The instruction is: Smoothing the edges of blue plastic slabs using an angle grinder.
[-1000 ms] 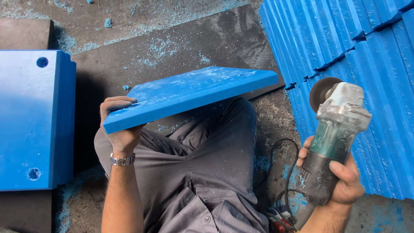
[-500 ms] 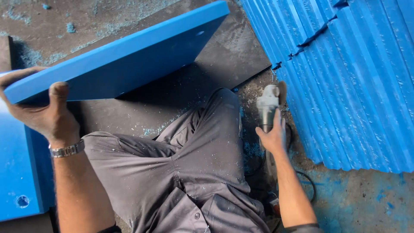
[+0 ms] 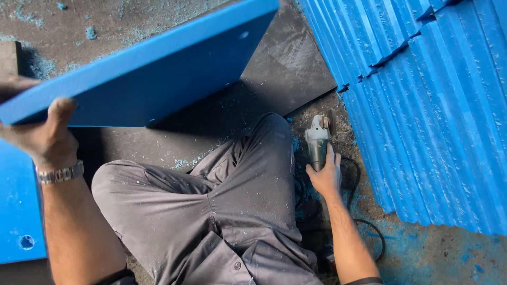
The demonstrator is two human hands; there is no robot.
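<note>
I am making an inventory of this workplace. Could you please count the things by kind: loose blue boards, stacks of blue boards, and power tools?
Loose blue boards: 2 (lifted blue board in the left hand; flat blue board)
Stacks of blue boards: 1 (stack)
Power tools: 1 (angle grinder under the right hand)
Total: 4

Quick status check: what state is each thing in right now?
Blue board: lifted, tilted, gripped by left hand.
Angle grinder: lying on the floor, right hand on its body.
Stacked blue boards: leaning in a row.
Floor: dusted with blue shavings.
</note>
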